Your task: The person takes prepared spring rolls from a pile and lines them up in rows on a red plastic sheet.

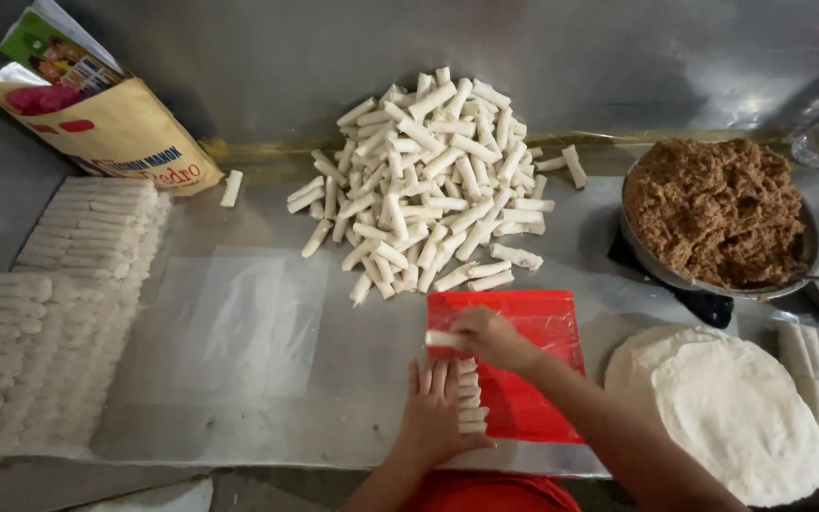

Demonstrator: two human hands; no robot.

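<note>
Head view: right hand (491, 338) pinches roll (445, 338); left hand (433, 410) flat, released; pan (804, 254) holds brown filling (718, 210).

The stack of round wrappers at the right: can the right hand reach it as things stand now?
Probably yes. The right hand holds a small roll over the red sheet, and the round wrappers lie just beside that arm with nothing between them.

yellow-tan paper bag (111, 128) with red patches and dark lettering, lying tilted, way up and left of the left hand's fingers (428, 377) | green-and-white printed leaflet-looking pack (49, 45) tucked behind the bag's top | clear plastic bags (239, 318) lying flat, left of those fingers
</note>
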